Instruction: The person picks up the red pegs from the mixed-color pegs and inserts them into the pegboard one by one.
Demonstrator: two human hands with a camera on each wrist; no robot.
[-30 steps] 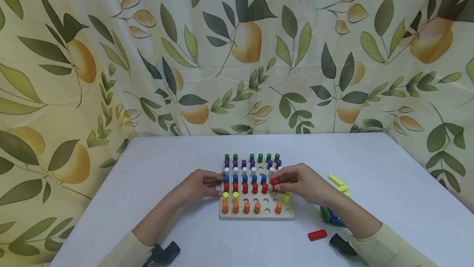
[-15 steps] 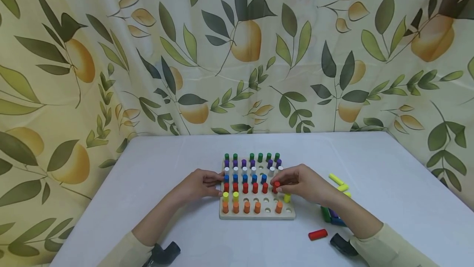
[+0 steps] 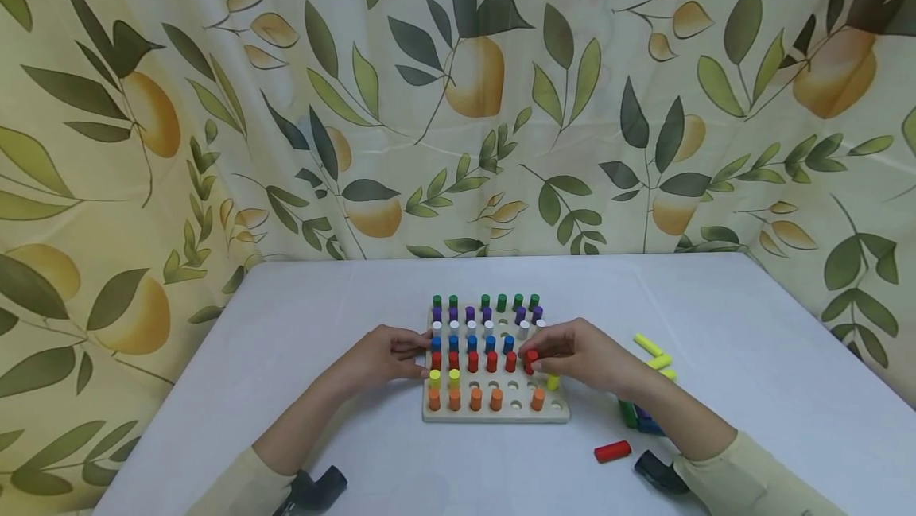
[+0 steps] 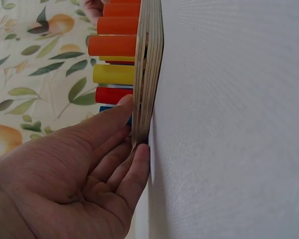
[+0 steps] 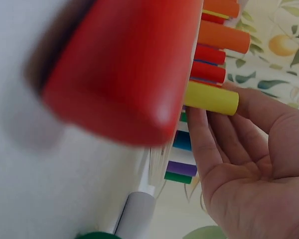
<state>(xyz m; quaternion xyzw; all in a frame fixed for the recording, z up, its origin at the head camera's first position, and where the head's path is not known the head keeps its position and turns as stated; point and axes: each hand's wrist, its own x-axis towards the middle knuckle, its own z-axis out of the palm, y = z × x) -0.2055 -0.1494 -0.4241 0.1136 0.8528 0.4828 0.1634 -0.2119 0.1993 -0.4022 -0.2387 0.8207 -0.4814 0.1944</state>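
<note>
A pale wooden pegboard (image 3: 494,416) lies on the white table, with rows of green, purple, white, blue, red, yellow and orange pegs standing in it. My left hand (image 3: 390,355) holds the board by its left side; in the left wrist view the thumb (image 4: 114,112) lies by a red peg (image 4: 112,95) and a fingertip touches the layered edge. With thumb and fingers, my right hand (image 3: 587,357) pinches a red peg (image 3: 530,362) at the right end of the red row. The yellow peg (image 5: 212,98) close to that thumb hides the pinched peg in the right wrist view.
Loose yellow pegs (image 3: 648,345) lie right of the board, with green (image 3: 628,413) and blue pegs partly under the right forearm. A loose red peg (image 3: 612,451) lies nearer the front. Black wrist cameras (image 3: 661,472) sit at both sleeves. A patterned curtain (image 3: 458,142) hangs behind the table.
The red peg in my right hand has come down a little, lower toward the board. My left hand stays at the board's left side.
</note>
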